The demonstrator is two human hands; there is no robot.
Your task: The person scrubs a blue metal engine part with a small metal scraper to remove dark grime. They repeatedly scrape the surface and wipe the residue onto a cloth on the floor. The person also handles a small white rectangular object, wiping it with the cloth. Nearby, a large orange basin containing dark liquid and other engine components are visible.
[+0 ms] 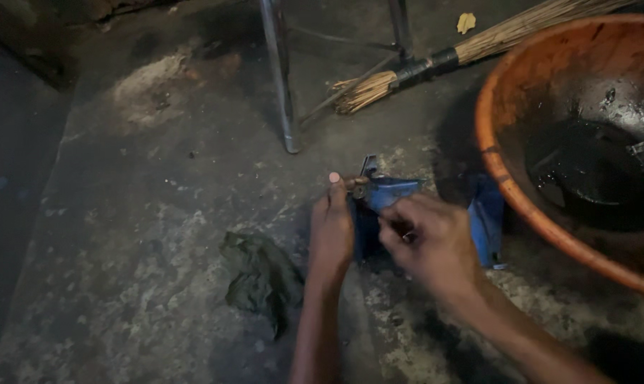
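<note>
Blue metal vise [389,195] sits on the concrete floor [144,213], beside an orange basin [510,192]. Left hand [330,231] pinches a small part [357,188] at its top; right hand [432,238] grips its side. Dark rag [261,277] lies near; broom [436,60] behind.

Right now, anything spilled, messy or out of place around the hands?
Yes: dark oily liquid pools in the orange basin, a crumpled dark rag lies on the stained floor, and a broom lies flat behind.

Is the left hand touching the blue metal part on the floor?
Touching. The head view shows the left hand lying against the blue metal part, its fingertips on the small fitting at the part's top edge.
</note>
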